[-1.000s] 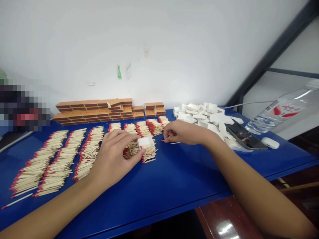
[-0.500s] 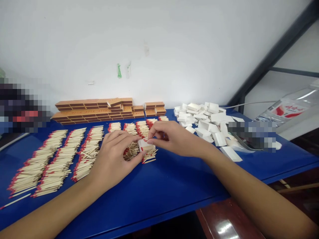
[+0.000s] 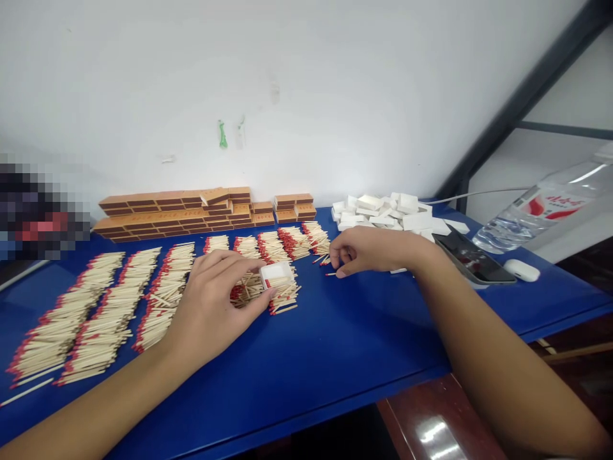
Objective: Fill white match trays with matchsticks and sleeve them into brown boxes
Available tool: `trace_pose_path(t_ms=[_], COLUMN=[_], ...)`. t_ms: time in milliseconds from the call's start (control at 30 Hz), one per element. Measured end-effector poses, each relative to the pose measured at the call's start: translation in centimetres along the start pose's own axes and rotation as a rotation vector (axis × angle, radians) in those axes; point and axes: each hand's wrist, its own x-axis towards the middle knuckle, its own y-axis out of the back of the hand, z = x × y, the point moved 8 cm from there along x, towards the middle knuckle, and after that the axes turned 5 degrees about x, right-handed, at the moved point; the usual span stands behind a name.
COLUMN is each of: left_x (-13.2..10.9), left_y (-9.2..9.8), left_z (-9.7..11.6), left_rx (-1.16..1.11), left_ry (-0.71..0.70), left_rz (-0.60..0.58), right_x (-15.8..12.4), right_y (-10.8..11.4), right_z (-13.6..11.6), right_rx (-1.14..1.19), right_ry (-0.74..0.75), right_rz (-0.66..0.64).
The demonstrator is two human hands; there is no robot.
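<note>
The left hand (image 3: pixel 211 306) clamps its fingers (image 3: pixel 268 295) on a white matchbox tray (image 3: pixel 276 273) atop match piles. The right hand (image 3: pixel 368 250) pinches together over loose matches (image 3: pixel 330 273) mid-worktop (image 3: pixel 335 345).

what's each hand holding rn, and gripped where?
Left hand holds the small white tray by its sides, thumb on the near edge. Right hand is curled over loose matches; whether it grips any cannot be told.
</note>
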Motion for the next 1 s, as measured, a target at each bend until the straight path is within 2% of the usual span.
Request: trace_pose_path(t_ms=[167, 267, 400, 600, 767, 1000], left_x=[0.0, 0.0, 0.0, 0.0, 0.0, 0.0], left_y=[0.0, 0.1, 0.2, 0.2, 0.1, 0.1], left_z=[0.0, 0.1, 0.2, 0.3, 0.2, 0.2], left_rx=[-0.005, -0.008, -0.009, -0.017, -0.019, -0.011], left_ry=[0.003, -0.003, -0.007, -0.013, -0.006, -0.004], left_rz=[0.000, 0.007, 0.010, 0.005, 0.002, -0.009], right_x=[0.5, 0.7, 1.1, 1.4, 1.2, 1.4], right_y=[-0.2, 0.4, 0.8, 0.5, 0.9, 0.7], right_z=[0.4, 1.2, 1.6, 1.3, 1.0, 0.7], right_rx=[0.031, 0.029, 0.044, 0.035, 0.034, 0.033], right_ry=[-0.010, -0.032, 0.022, 0.062, 0.070, 0.092], right_rz=[-0.019, 0.050, 0.118, 0.069, 0.126, 0.101])
